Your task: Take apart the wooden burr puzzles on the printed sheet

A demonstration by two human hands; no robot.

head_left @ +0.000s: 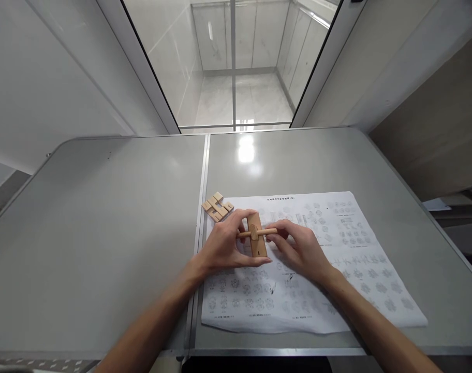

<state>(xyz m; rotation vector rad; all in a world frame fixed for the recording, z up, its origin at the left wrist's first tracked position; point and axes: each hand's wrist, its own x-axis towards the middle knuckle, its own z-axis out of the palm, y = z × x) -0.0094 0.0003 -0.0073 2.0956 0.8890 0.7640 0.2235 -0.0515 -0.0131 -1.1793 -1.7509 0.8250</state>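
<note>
While both forearms reach in from the bottom edge, the 2 hands meet over the printed sheet (pixel 337 269) lying on the grey table (pixel 104 217), near its front edge. Left hand (pixel 224 246) curls around a flat wooden block (pixel 256 239), thumb stretched along the block's near end, fingers wrapped over the far side and pressed together. Block stands roughly on edge, lifted just above the paper, long side pointing away from the person. Right hand (pixel 301 248) pinches a thin wooden dowel (pixel 258 232) with thumb and fingertips; the dowel runs crosswise through the block, sticking out on both sides. Cannot tell how far it goes in. Just beyond the left hand, at the sheet's far left corner, sits a small cluster of wooden puzzle pieces (pixel 217 206), untouched, overlapping the table seam. Farther back, glass panels (pixel 236 62) behind the table
</note>
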